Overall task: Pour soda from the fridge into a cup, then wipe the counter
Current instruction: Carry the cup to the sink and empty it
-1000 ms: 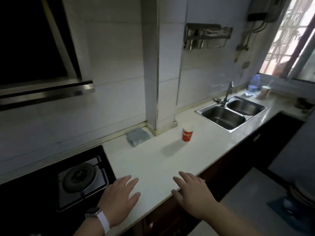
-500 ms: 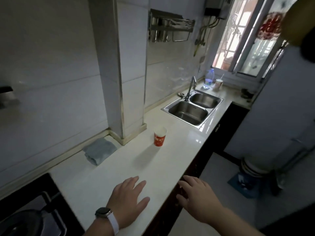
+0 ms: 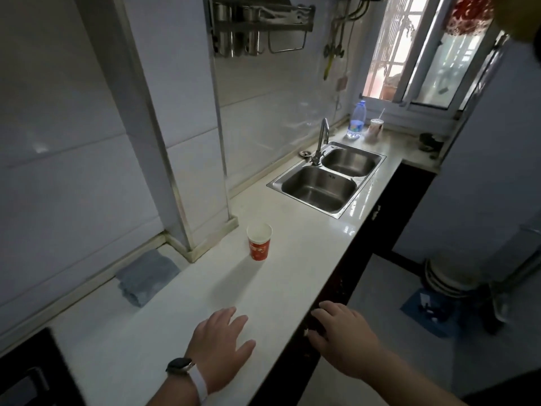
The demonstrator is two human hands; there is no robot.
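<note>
A red paper cup (image 3: 259,242) with a white inside stands upright on the white counter (image 3: 292,276), near a tiled wall pillar. A folded grey cloth (image 3: 146,277) lies against the wall, left of the cup. My left hand (image 3: 220,347), with a watch on its wrist, hovers over the counter's near part, fingers spread and holding nothing. My right hand (image 3: 342,336) is past the counter's front edge, over the dark cabinets, also open and empty. No soda or fridge door is plainly visible.
A steel double sink (image 3: 325,183) with a tap (image 3: 321,142) sits further along the counter. A water bottle (image 3: 357,120) and a cup with a straw (image 3: 375,129) stand by the window. The stove's corner (image 3: 26,373) shows at lower left. A blue floor mat (image 3: 430,310) lies at right.
The view has swung right: the stove has slid almost out of frame and the window and floor have come in. My right hand has passed from over the counter to beyond its front edge.
</note>
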